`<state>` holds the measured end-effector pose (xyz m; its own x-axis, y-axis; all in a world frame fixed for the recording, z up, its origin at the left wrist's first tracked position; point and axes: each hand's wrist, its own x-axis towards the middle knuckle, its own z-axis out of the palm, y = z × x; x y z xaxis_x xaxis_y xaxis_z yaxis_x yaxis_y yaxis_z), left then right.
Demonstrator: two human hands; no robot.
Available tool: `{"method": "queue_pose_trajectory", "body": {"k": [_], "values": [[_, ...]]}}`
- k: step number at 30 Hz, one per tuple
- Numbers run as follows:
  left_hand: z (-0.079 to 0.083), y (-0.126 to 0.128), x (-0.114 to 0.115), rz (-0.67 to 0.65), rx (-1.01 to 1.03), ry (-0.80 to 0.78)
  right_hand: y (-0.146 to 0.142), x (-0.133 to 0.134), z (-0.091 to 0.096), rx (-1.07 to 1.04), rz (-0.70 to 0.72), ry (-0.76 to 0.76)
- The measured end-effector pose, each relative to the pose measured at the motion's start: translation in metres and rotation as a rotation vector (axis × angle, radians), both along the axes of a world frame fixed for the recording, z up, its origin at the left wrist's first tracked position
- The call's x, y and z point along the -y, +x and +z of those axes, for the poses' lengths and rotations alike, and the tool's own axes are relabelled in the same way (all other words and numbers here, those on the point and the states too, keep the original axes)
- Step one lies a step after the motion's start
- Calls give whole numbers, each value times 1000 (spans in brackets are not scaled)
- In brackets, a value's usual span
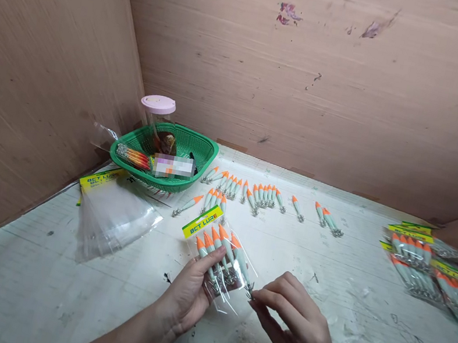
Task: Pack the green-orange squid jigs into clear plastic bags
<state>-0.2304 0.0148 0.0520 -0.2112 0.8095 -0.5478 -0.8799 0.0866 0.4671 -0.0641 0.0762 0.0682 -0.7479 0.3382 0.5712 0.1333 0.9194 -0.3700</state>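
Observation:
My left hand (192,292) is closed on a clear plastic bag (220,258) with a yellow and green "BCT LURE" header, its thumb across the front. Several pale lures with orange tips sit inside it, hooks toward me. At the bag's right side, my right hand (295,319) pinches the hook end of one squid lure (240,256). That lure's orange tip lies at the bag, beside the others; whether its body is fully inside I cannot tell. Beyond the bag, loose lures (267,195) lie in a rough row on the table.
A green basket (209,156) at the back left holds a pink-lidded jar (158,105) and a pack of red-orange lures (134,158). Flat clear bags (113,222) fan out in front of it. Filled lure packs (419,270) are piled at right. Board walls (316,80) enclose the table.

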Motion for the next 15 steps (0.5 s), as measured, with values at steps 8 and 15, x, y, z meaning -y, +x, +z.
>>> {"method": "queue_pose_trajectory", "body": {"k": [8, 15], "values": [[-1, -1, 1, -72, -47, 27, 1, -2, 1, -10, -29, 53], [0, 0, 2, -149, -95, 33, 5, 2, -4, -79, -108, -155]]}}
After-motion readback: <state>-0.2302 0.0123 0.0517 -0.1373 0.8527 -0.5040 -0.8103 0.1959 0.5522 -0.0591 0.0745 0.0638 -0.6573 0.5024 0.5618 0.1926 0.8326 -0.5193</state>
